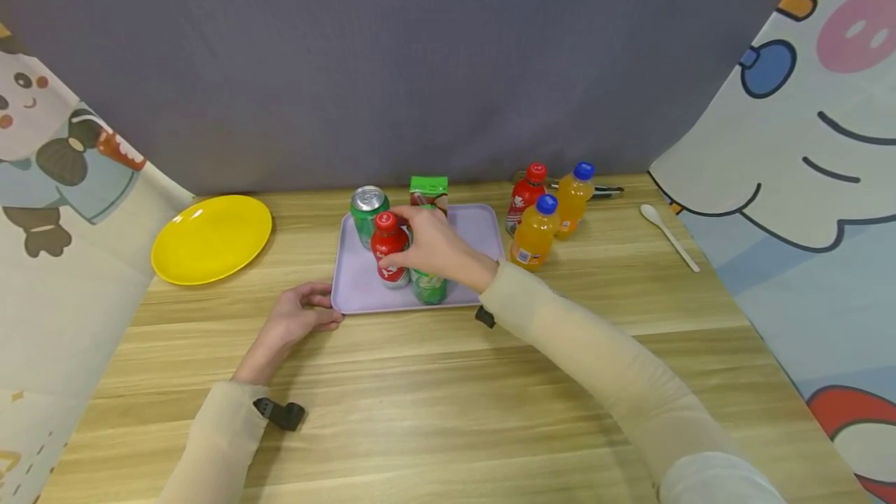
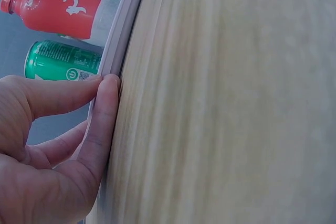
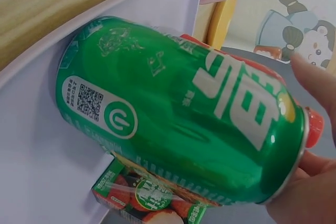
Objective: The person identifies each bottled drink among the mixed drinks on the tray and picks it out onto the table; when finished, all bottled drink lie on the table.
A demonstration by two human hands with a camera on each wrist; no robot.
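Note:
A lilac tray [image 1: 476, 232] bears two green drink cans, a red bottle and a juice box [image 1: 428, 191]. My left hand [image 1: 299, 313] pinches the tray's near left corner; the left wrist view shows thumb and fingers [image 2: 107, 98] meeting at its rim. With thumb and fingers at its sides, my right hand [image 1: 442, 246] holds the red bottle [image 1: 389, 247], which stands upright. One green can [image 1: 429, 288] is right beside the bottle, under the right hand, and fills much of the right wrist view. The other green can [image 1: 368, 212] stands behind the bottle.
Right of the tray stand another red bottle [image 1: 523, 199] and two orange drink bottles with blue caps [image 1: 536, 236], with dark-handled tongs or similar [image 1: 607, 192] behind them. A white spoon [image 1: 670, 238] lies farther right. At the left is a yellow plate [image 1: 211, 239].

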